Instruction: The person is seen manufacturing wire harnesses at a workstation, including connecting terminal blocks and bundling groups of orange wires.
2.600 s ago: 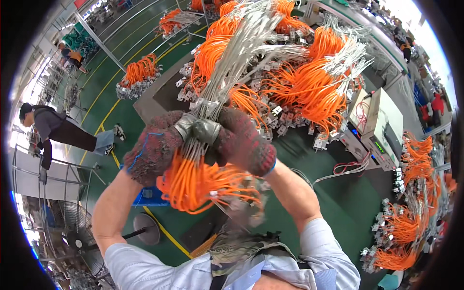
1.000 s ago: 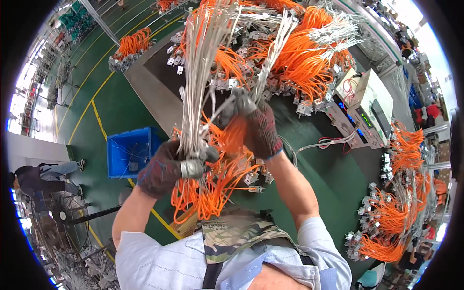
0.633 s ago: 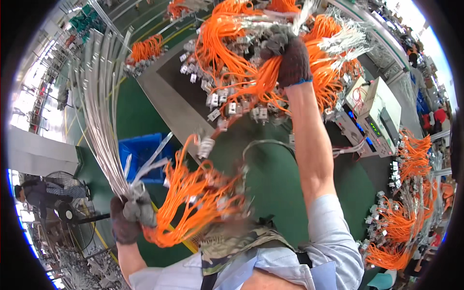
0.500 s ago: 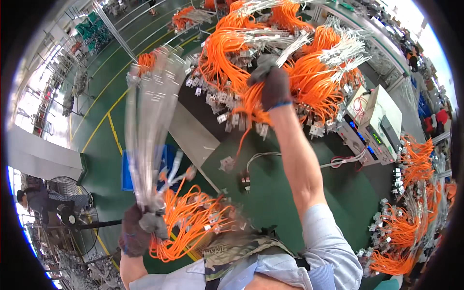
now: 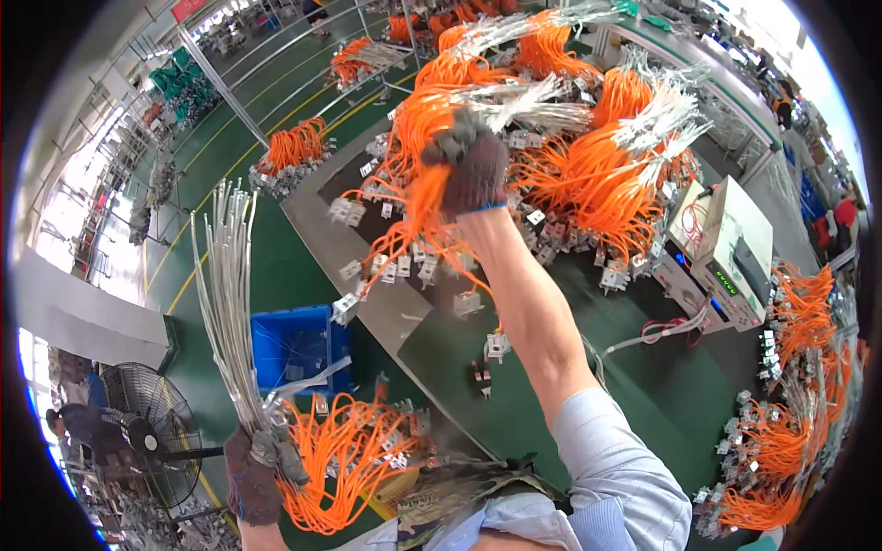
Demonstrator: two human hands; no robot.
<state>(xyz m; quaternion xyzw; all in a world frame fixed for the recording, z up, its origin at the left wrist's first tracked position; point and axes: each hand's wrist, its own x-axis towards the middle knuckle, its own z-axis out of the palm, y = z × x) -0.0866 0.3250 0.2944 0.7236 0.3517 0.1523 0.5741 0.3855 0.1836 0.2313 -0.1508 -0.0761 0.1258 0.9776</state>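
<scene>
Head view: on the near side of the blue bin [image 5: 269, 354], the gloved left hand [image 5: 253, 473] is closed around a cable bundle [image 5: 231, 335], its silvery strands rising past the bin's left side and its orange loops fanned out just before the bin. Beyond the bin and to its right, the gloved right hand [image 5: 469, 170] grips a blurred bunch of orange cables [image 5: 425, 200], with pale connectors dangling toward the bin. Farther right of the bin, heaped orange cables [image 5: 597, 174] cover much of the surface [image 5: 317, 219], near a boxy instrument [image 5: 721, 225].
</scene>
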